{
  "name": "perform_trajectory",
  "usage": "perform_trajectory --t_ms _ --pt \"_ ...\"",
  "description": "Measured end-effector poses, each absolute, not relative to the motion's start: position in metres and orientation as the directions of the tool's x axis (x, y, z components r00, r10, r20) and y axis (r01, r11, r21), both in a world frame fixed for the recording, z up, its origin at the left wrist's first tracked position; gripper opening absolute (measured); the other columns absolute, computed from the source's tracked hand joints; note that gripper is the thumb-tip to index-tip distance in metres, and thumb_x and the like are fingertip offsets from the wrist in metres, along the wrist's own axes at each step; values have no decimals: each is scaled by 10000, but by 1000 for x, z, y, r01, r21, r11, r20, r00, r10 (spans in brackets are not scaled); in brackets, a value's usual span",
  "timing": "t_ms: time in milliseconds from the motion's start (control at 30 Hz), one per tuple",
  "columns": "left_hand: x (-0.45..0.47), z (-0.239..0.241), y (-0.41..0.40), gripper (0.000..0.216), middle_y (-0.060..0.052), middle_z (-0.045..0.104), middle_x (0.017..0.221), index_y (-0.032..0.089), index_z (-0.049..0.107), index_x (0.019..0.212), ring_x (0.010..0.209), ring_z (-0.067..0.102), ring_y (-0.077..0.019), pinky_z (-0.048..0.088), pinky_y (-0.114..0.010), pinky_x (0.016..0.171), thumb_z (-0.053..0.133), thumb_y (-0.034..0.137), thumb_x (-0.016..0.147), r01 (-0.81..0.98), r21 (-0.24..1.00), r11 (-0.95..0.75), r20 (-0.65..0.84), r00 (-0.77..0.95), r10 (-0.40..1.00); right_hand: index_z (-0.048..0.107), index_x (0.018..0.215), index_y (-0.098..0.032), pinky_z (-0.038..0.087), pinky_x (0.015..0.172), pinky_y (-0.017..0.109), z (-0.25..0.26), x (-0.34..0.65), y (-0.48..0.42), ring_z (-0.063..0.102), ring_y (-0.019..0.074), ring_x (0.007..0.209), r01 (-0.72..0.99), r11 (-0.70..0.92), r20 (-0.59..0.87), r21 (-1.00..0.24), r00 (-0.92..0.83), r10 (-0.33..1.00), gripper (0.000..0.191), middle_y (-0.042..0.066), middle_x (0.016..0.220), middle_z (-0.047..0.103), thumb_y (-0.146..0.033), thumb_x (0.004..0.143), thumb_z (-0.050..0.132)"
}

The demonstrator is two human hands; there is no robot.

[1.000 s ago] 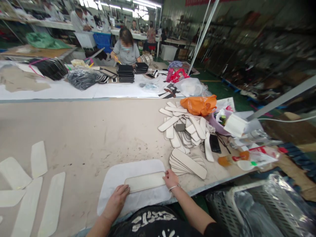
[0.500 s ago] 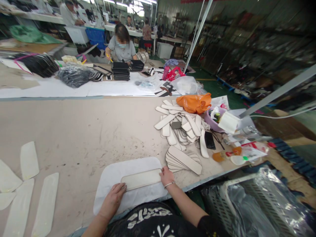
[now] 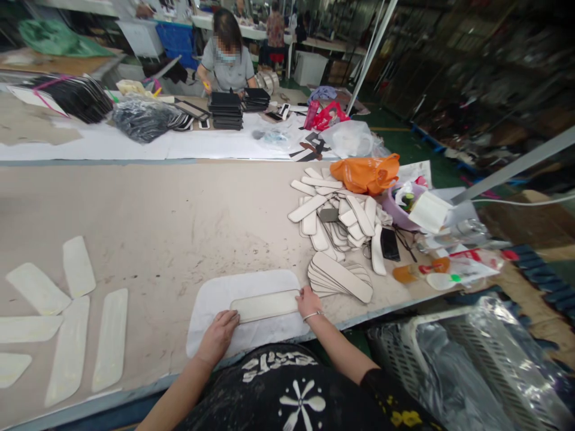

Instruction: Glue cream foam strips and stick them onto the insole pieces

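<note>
A long off-white panel with rounded corners and a thin dark edge [image 3: 266, 306] lies over a white sheet [image 3: 207, 299] at the near table edge. My left hand [image 3: 220, 335] is closed on its left end, the fingers together at the corner. At the opposite end, my right hand [image 3: 309, 303], with a bracelet on the wrist, pinches the panel's edge. Just beyond the right hand is a fanned stack of similar panels [image 3: 341, 276]. How far the fingertips reach under the panel is hidden.
Pale, glossy panels [image 3: 110, 341] are spread at the left. A loose heap of strips [image 3: 321, 221] lies to the right, near an orange bag [image 3: 366, 173], a purple basin [image 3: 399, 212] and a black phone [image 3: 389, 244]. A co-worker [image 3: 227, 63] sits across the table.
My view has tilted down and turned slightly left, so the table's contents appear higher and further right. Both hands still hold the panel's two ends over the white sheet.
</note>
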State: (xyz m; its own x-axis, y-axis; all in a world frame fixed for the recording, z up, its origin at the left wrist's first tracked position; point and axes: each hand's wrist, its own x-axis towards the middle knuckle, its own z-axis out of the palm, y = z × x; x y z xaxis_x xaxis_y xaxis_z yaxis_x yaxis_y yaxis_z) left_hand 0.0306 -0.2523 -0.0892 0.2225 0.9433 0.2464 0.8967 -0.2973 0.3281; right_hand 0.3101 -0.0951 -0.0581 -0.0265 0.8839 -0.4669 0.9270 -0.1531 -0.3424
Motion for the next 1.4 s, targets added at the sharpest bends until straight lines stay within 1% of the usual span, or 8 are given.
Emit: perform_trajectory --t_ms 133,300,467,667,800,1033,1233,1400 --pt "31 -91 -253 284 -98 628 1033 159 653 1005 979 511 -202 507 -337 848 404 154 869 899 336 -279 242 204 949 543 908 -196 376 662 257 -56 310 -94 615 182 785 929 -146 -468 -341 -33 883 135 38 801 652 -222 784 590" --pt "32 -93 -254 297 -91 626 1058 179 649 1021 988 523 -191 506 -358 872 390 164 878 888 393 -240 199 173 965 534 887 -197 379 653 250 -57 310 -94 615 165 751 924 -136 -462 -357 -48 886 126 18 769 654 -231 781 593" --pt "35 -86 -251 281 -86 634 1017 183 653 1005 984 536 -186 516 -360 859 399 188 884 877 425 -226 189 159 969 527 880 -194 379 618 239 -60 310 -94 610 149 687 921 -146 -463 -362 -42 885 125 -4 714 643 -230 781 594" --pt "37 -82 -250 241 -62 631 990 180 648 968 944 533 -177 516 -325 835 427 168 874 880 403 -251 278 144 950 533 893 -195 372 644 252 -63 313 -94 616 168 736 923 -131 -450 -361 -49 892 141 10 751 655 -253 780 595" --pt "35 -85 -252 264 -64 633 991 183 655 974 942 539 -185 509 -329 844 426 128 854 886 367 -282 308 170 936 535 892 -192 369 643 255 -63 315 -93 618 178 741 923 -132 -444 -361 -46 895 155 13 745 659 -248 765 604" --pt "32 -89 -250 284 -61 640 995 183 665 970 943 542 -184 509 -321 845 407 146 859 882 379 -282 301 171 938 530 905 -197 364 631 249 -63 316 -92 613 171 725 916 -133 -421 -378 -42 906 208 0 721 650 -252 733 633" --pt "33 -88 -250 273 -63 642 990 183 669 951 943 539 -185 513 -316 828 414 160 857 887 383 -259 285 153 946 537 915 -191 369 636 252 -66 322 -90 610 179 741 914 -138 -421 -382 -39 906 254 1 722 645 -301 715 650" --pt "33 -88 -251 263 -76 637 991 174 668 955 952 533 -193 509 -323 830 426 153 855 894 365 -260 280 161 946 554 925 -187 373 648 250 -68 323 -89 611 177 749 912 -132 -423 -389 -50 905 243 -2 715 646 -277 719 645"
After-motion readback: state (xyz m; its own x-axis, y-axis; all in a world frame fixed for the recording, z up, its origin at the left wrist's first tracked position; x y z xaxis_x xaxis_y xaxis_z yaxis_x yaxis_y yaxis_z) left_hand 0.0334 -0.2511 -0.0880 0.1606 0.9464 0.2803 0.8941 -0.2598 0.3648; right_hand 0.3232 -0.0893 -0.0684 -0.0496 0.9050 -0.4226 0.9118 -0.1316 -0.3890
